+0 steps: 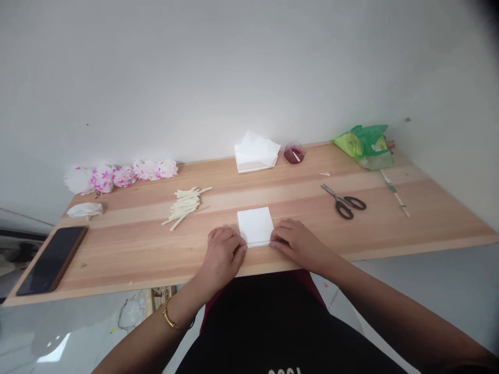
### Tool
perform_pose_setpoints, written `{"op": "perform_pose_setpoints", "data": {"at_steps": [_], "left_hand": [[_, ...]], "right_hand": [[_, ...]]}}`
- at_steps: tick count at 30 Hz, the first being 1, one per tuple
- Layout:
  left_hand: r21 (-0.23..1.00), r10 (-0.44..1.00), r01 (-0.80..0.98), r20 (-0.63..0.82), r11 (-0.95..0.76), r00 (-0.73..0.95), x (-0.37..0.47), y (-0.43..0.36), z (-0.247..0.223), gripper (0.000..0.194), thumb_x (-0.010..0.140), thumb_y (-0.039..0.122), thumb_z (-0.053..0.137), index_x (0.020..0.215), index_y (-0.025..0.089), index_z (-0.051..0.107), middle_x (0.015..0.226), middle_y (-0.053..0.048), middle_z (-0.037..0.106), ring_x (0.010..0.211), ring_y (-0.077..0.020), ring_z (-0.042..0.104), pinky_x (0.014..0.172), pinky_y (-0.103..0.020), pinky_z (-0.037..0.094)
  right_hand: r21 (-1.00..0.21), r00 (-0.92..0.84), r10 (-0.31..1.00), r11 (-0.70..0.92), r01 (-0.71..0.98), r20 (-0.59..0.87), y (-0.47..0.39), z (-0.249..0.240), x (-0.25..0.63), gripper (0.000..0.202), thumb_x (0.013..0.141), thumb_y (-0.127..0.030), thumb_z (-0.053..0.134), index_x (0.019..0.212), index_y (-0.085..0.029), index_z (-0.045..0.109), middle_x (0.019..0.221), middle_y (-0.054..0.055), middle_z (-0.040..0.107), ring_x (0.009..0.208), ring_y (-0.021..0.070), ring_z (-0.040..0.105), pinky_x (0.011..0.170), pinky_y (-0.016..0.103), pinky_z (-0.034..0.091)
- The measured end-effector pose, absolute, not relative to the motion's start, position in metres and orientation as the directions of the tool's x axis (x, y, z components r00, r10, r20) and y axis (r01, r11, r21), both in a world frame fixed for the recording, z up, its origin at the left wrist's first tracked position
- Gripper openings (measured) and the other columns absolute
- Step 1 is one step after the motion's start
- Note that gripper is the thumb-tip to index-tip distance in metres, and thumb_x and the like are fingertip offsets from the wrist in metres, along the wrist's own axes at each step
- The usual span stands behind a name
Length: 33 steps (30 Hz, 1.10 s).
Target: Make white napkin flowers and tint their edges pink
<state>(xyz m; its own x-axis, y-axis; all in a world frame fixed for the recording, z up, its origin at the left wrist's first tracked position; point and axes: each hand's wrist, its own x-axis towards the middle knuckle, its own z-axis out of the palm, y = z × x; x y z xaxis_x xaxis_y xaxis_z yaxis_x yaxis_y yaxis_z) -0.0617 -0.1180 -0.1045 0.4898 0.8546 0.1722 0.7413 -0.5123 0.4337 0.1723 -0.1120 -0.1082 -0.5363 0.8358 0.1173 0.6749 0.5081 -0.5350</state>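
A square of white tissue paper (255,224) lies flat near the table's front edge, with a narrow folded strip along its near side. My left hand (226,252) pinches the near left corner between thumb and fingers. At the near right corner, my right hand (293,240) is closed on the same folded edge. Whether the square is one sheet or several layers, I cannot tell.
Pale twisted strips (186,203) lie left of the tissue, and black-handled scissors (343,201) to its right. Behind stand a tissue pack (256,153), a cup of dark red liquid (293,154), a green plastic bag (368,148) and pink-spotted paper flowers (125,176). A phone (52,259) lies front left.
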Motion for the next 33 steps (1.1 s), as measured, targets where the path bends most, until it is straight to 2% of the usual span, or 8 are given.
{"op": "perform_pose_setpoints", "data": {"at_steps": [6, 12, 23, 33], "left_hand": [[0.399, 0.880, 0.800, 0.037, -0.448, 0.474, -0.058, -0.112, -0.095, 0.015, 0.085, 0.020, 0.049, 0.076, 0.019, 0.062, 0.084, -0.004, 0.060, 0.089, -0.0205, 0.051, 0.086, -0.040, 0.035], [0.334, 0.904, 0.856, -0.031, -0.394, 0.427, -0.052, -0.107, -0.091, 0.017, 0.084, 0.020, 0.048, 0.070, 0.019, 0.058, 0.083, -0.003, 0.060, 0.086, -0.0194, 0.052, 0.082, -0.037, 0.035], [0.120, 0.911, 0.914, -0.108, -0.386, 0.399, -0.042, -0.103, -0.083, 0.017, 0.086, 0.024, 0.041, 0.080, 0.017, 0.055, 0.084, -0.007, 0.063, 0.084, -0.0240, 0.055, 0.075, -0.038, 0.036], [0.148, 0.909, 0.912, -0.113, -0.383, 0.401, -0.043, -0.102, -0.083, 0.013, 0.084, 0.024, 0.046, 0.078, 0.017, 0.055, 0.084, -0.009, 0.063, 0.084, -0.0244, 0.054, 0.075, -0.038, 0.037]], "right_hand": [[-0.525, -0.461, 0.887, 0.408, 0.747, 0.034, -0.113, -0.106, 0.175, 0.016, 0.089, -0.029, 0.055, 0.078, -0.019, 0.063, 0.085, 0.003, 0.063, 0.087, 0.0189, 0.053, 0.078, 0.033, 0.035], [-0.507, -0.341, 0.940, 0.281, 0.815, -0.027, -0.114, -0.100, 0.170, 0.016, 0.084, -0.028, 0.060, 0.071, -0.018, 0.061, 0.082, 0.002, 0.062, 0.085, 0.0185, 0.053, 0.078, 0.033, 0.033], [-0.371, -0.462, 0.876, 0.387, 0.844, -0.137, -0.096, -0.091, 0.170, 0.028, 0.085, -0.037, 0.056, 0.066, -0.018, 0.063, 0.074, 0.005, 0.066, 0.077, 0.0190, 0.057, 0.068, 0.028, 0.035], [-0.334, -0.474, 0.846, 0.386, 0.860, -0.243, -0.081, -0.089, 0.171, 0.031, 0.085, -0.043, 0.056, 0.068, -0.019, 0.066, 0.073, 0.005, 0.069, 0.071, 0.0192, 0.059, 0.056, 0.028, 0.032]]}}
